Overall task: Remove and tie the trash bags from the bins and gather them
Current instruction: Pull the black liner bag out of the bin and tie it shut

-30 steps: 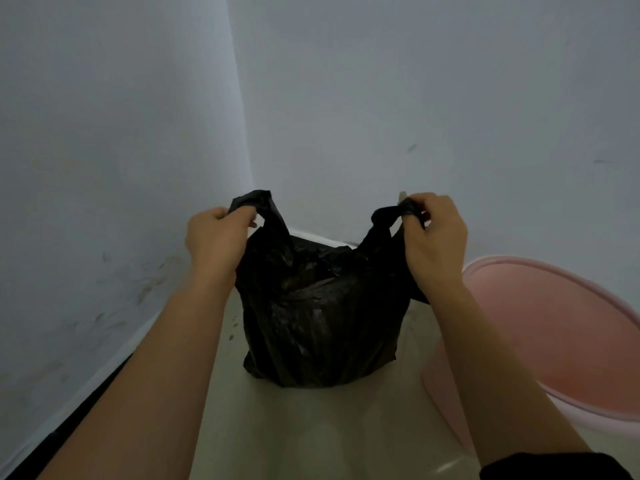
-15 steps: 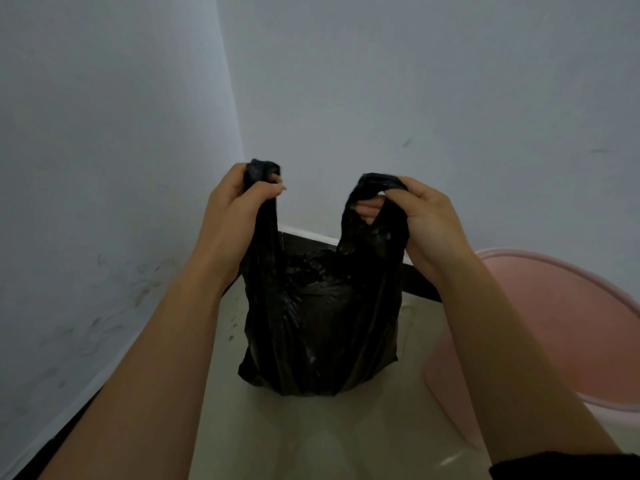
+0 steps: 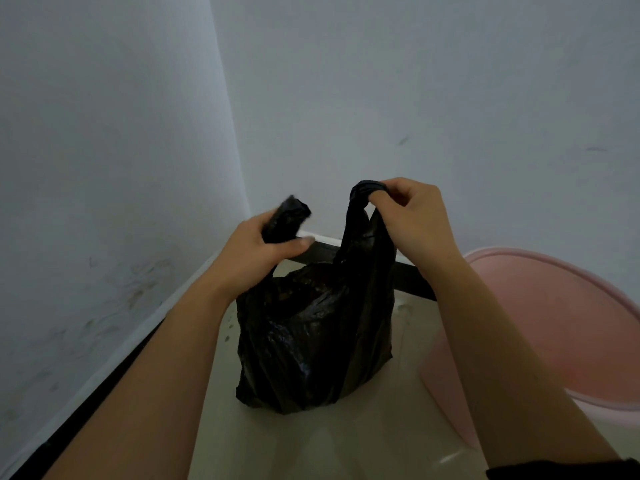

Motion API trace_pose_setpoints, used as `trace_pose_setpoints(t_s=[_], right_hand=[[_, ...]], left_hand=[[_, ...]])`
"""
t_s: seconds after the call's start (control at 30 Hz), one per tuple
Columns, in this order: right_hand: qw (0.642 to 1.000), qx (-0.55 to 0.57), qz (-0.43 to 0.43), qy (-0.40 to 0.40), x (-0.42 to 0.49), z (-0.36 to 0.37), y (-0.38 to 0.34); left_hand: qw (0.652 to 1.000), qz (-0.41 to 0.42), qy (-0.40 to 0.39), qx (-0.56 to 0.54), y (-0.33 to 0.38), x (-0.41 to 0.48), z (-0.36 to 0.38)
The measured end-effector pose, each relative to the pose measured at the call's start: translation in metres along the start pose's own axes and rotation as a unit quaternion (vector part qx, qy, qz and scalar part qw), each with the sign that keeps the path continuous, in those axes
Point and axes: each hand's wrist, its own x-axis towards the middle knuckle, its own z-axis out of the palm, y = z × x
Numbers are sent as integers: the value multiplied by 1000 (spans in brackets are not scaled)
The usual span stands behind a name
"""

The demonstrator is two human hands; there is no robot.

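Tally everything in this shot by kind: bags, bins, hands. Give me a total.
black trash bag: 1, standing on the floor
pink bin: 1, right of the bag
hands: 2, left hand and right hand, each gripping one bag handle
Total: 4

A black trash bag (image 3: 311,341) stood on the pale floor (image 3: 311,445) in the corner where two white walls (image 3: 104,133) met. The left hand (image 3: 256,251) gripped the bag's left handle (image 3: 287,216), whose end stuck up blurred above the curled fingers (image 3: 294,249). The right hand (image 3: 415,220) pinched the right handle (image 3: 363,209), drawn up taut and higher than the left one. A pink bin (image 3: 571,323) stood just right of the bag, its rim tilted toward the camera.
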Motion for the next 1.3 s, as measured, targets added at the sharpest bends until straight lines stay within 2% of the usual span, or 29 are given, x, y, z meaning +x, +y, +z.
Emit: trace_pose_setpoints(t_s=[0.07, 0.13, 0.23, 0.4, 0.53, 0.6, 0.7, 0.8, 0.93, 1.03, 1.13, 1.17, 1.23, 1.3], right_hand=[[1000, 4, 13, -16, -1, 0, -1], [995, 73, 59, -44, -1, 1, -4], [967, 186, 138, -105, -2, 3, -5], [974, 122, 154, -111, -6, 10, -4], [982, 89, 122, -110, -7, 11, -11], [993, 36, 67, -91, -6, 9, -14], [997, -59, -33, -43, -3, 1, -15], [991, -91, -91, -36, -2, -4, -19], [987, -65, -113, -97, -8, -3, -30], [979, -28, -116, -166, -13, 1, -35], [974, 44, -90, -201, -15, 1, -34], [977, 76, -72, -185, -13, 0, -31], [990, 94, -17, -101, -7, -2, -19], [999, -2, 43, -16, -2, -3, -4]], left_hand=[[998, 5, 6, 59, -4, -1, 3], [999, -5, 31, 23, -6, 0, 6], [996, -18, 82, -44, 0, 2, 10], [990, -30, 91, -104, 1, 0, 15], [973, -116, 115, -166, 1, 6, 19], [972, -138, 94, -162, 0, 7, 20], [983, -126, 24, -132, 2, 4, 19], [991, -106, -66, -53, 2, 4, 24], [989, -79, -117, 51, 0, 4, 42], [995, -13, -90, 28, 3, 3, 54], [998, -34, -53, 19, 7, -1, 56], [998, -36, -47, 8, 5, -2, 55], [998, -25, -48, -9, 3, -4, 52], [999, -17, -47, -12, 3, -6, 51]])
